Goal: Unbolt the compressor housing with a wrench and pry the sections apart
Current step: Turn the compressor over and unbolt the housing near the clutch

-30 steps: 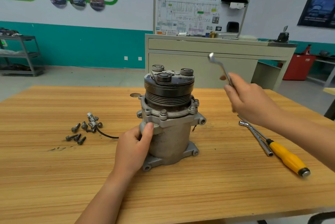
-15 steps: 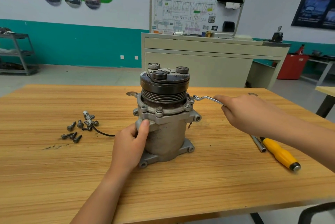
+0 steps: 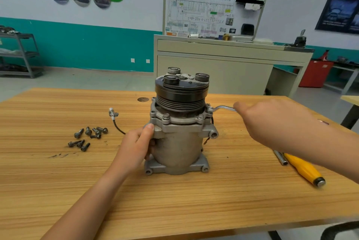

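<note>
Grey metal compressor housing (image 3: 179, 148) stands upright on the wooden desk (image 3: 58, 191). Our left hand (image 3: 136, 146) grips its side below the flange (image 3: 180, 124), thumb up against it. Our right hand (image 3: 272, 123) holds the wrench (image 3: 223, 107), its far end seated at the flange's right rim. Loose bolts (image 3: 87, 136) lie well left.

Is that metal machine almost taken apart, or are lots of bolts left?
Partly. Done: several loose bolts lie on the table. In hand: the left hand grips the compressor while the right hand holds the wrench on a flange bolt. Left: two front flange bolts sit in place, and the sections look unseparated.
</note>
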`<state>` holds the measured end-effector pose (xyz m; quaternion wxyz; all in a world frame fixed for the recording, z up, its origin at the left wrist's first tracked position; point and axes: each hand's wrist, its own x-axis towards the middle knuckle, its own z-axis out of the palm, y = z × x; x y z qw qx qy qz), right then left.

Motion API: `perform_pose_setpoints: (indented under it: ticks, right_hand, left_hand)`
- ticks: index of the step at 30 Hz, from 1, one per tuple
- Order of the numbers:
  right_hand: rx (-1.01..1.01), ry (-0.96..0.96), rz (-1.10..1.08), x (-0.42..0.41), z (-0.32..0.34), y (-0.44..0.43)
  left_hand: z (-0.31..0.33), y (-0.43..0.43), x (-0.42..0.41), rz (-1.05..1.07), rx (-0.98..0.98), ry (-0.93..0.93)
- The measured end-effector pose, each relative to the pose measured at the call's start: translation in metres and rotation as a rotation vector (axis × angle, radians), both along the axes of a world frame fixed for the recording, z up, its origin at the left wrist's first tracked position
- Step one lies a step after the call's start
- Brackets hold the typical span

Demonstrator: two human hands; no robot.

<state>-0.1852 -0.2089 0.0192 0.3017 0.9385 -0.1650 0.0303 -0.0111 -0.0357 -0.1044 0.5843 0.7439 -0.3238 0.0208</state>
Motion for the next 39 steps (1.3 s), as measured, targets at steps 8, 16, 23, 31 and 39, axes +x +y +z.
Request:
perform_pose_setpoints:
  ticks: [8,16,23,31,39]
  right_hand:
    - [-0.158,0.030,0.053,0.000,-0.011,0.010]
    - [-0.163,-0.271,0.390,0.036,-0.022,-0.068]
    - [0.026,-0.569,0.632,0.079,-0.040,-0.068]
    - [0.369,-0.703,0.341,-0.007,-0.019,-0.033]
    - [0.153,-0.187,0.018,-0.013,-0.020,-0.002]
  left_hand:
    - [-0.004,-0.001,0.004,-0.038,-0.058,0.027]
    - [-0.002,-0.002,0.005,-0.040,-0.061,0.049]
    - [-0.006,-0.003,0.006,0.000,-0.052,0.056]
    - [-0.007,-0.004,0.005,0.014,-0.072,0.041]
    - [-0.007,-0.003,0.004,0.015,-0.077,0.047]
